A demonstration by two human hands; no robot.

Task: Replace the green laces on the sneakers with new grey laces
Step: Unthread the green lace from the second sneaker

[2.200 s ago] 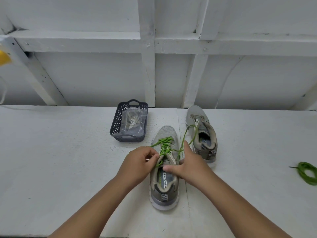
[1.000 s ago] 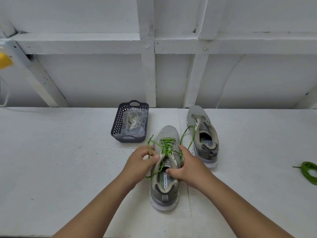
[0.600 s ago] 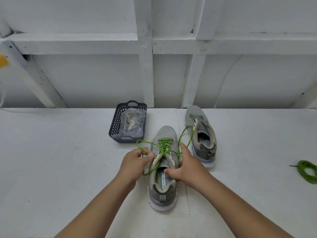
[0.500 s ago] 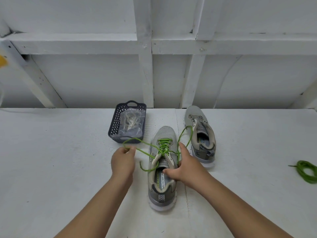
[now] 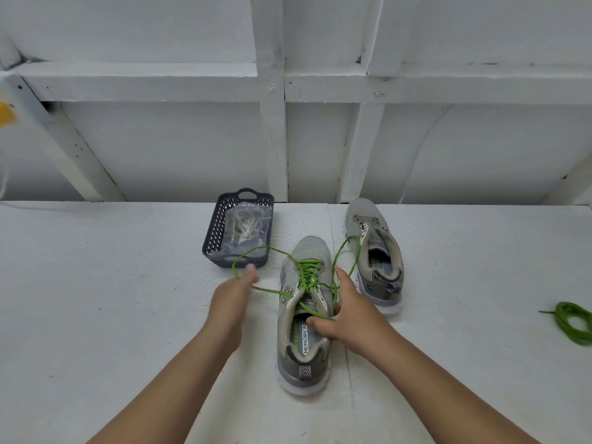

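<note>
A grey sneaker (image 5: 304, 347) stands in front of me, toe pointing away, with a green lace (image 5: 307, 273) threaded through its eyelets. My left hand (image 5: 232, 293) pinches one end of that lace and holds it out to the left in a loop reaching the basket. My right hand (image 5: 347, 315) grips the shoe's right collar, its thumb over the opening. A second grey sneaker (image 5: 376, 254) without a lace stands behind on the right.
A dark plastic basket (image 5: 221, 229) holding a clear bag of grey laces (image 5: 245, 229) stands at the back left of the shoes. A removed green lace (image 5: 573, 322) lies coiled at the far right of the white table. A white framed wall rises behind.
My left hand has pulled the lace end out to the left, away from the shoe, and the loop has lengthened. My right hand has stayed on the shoe.
</note>
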